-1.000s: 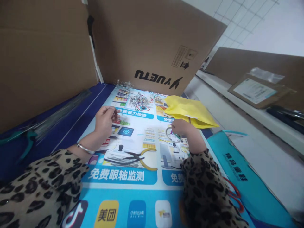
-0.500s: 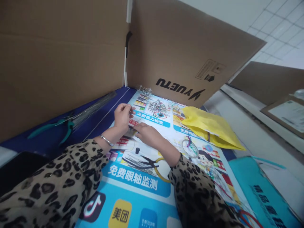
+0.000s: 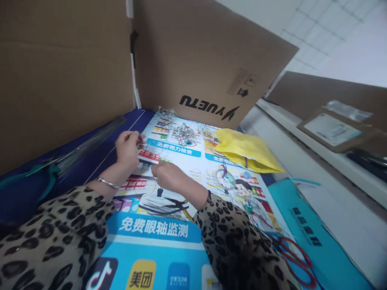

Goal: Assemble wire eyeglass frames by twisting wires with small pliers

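My left hand (image 3: 128, 147) hovers over the left edge of a printed poster (image 3: 169, 201), fingers pinched on a thin wire piece too small to name. My right hand (image 3: 165, 175) rests closed on the poster just right of it, fingertips pointing toward the left hand; what it holds is hidden. Black-and-yellow pliers (image 3: 169, 205) lie partly under my right forearm. A small wire ring with coloured threads (image 3: 225, 177) lies on the poster to the right of my right hand. Both arms wear leopard-print sleeves.
Cardboard walls (image 3: 196, 52) stand behind and to the left. A yellow bag (image 3: 248, 149) lies at the back right, a teal bag (image 3: 305, 229) and red-handled scissors (image 3: 294, 255) at the right. Teal pliers (image 3: 45, 179) and a bundle of thin wires (image 3: 87, 145) lie on the blue cloth at the left.
My right hand left the wire ring near the yellow bag and moved left to meet my left hand. The ring now lies alone on the poster. The camera view shifted.
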Motion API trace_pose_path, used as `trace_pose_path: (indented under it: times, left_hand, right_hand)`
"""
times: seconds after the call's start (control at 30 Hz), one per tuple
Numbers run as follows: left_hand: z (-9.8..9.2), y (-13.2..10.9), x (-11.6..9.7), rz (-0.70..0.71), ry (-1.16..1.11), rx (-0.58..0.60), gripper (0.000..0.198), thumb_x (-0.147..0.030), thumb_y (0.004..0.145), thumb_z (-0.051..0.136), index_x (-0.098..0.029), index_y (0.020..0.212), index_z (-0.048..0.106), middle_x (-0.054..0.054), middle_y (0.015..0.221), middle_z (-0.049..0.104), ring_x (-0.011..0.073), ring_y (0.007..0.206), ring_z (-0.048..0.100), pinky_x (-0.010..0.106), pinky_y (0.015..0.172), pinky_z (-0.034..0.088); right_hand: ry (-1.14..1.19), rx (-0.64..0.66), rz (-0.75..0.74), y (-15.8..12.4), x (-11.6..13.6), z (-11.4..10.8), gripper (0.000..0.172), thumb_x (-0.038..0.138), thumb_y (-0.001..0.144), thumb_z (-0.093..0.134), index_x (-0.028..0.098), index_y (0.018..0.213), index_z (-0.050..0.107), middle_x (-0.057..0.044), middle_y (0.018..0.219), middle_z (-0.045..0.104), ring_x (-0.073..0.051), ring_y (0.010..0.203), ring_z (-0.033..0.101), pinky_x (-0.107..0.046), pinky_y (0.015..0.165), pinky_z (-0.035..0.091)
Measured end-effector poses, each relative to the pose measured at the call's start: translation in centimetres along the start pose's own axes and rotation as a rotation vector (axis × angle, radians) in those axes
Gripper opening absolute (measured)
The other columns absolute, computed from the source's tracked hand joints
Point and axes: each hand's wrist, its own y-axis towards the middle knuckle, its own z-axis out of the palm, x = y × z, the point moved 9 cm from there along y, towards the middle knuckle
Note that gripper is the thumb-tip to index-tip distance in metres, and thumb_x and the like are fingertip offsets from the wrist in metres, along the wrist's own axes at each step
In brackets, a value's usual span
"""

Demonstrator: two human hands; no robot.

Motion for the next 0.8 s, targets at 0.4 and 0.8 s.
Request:
trace_pose_path:
  times: [0.4,0.8]
  left_hand:
    - [0.6,-0.5,-0.5,-0.014,0.017,0.029,0.005,-0.016,0.067,0.053,-0.015,0.071,0.049,-0.002,0.059,0.061,0.0086,0.044,0.053,0.017,0.039,0.038]
    - [0.9,-0.6,-0.4,-0.001,0.063,0.044,0.005,-0.014,0.067,0.054,-0.015,0.068,0.05,-0.003,0.057,0.061,0.0089,0.043,0.052,0.018,0.039,0.039]
  right_hand:
    - [0.079,-0.041,0.611,-16.9,-16.7,-3.7,0.019,0.007,0.068,0.043,0.017,0.071,0.06,-0.004,0.077,0.063,-0.014,0.072,0.054,-0.022,0.063,0.035]
    - [0.068,0.041,0.636,-20.4,-19.1,-1.0,0.092,0.058,0.059,0.065,0.021,0.136,0.032,-0.015,0.13,0.042,-0.033,0.116,0.039,-0.042,0.089,0.035]
